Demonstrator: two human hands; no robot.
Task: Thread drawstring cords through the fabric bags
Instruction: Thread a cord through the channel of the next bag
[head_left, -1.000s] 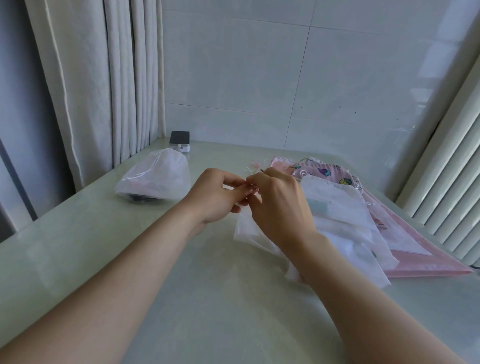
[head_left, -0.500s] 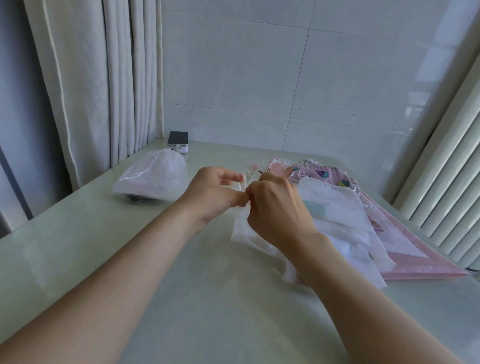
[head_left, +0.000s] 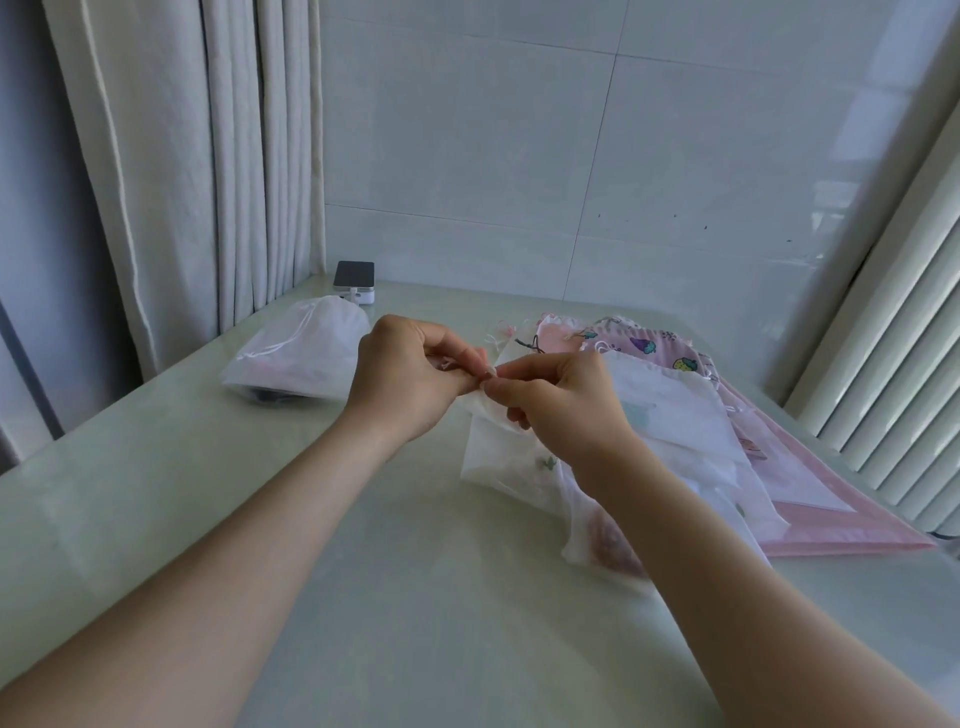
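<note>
Above table (head_left: 363, 597), both hands pinching white bag (head_left: 493, 447)

Filled bag (head_left: 298, 353) left on counter (head_left: 415, 597); small device (head_left: 355, 281) behind it; bag pile (head_left: 675, 415) right; hands (head_left: 410, 376) between.

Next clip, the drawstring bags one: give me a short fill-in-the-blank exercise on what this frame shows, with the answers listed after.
1. Both hands pinch the top edge of a sheer ____ bag, left hand and right hand meeting fingertip to fingertip.
2. The filled white drawstring pouch lies on the table to the ____ of the hands.
3. The small dark-topped device sits at the table's far edge, next to the ____.
4. The fruit-print bag at the back of the pile is mainly ____.

Answers: white; left; curtain; pink
</note>
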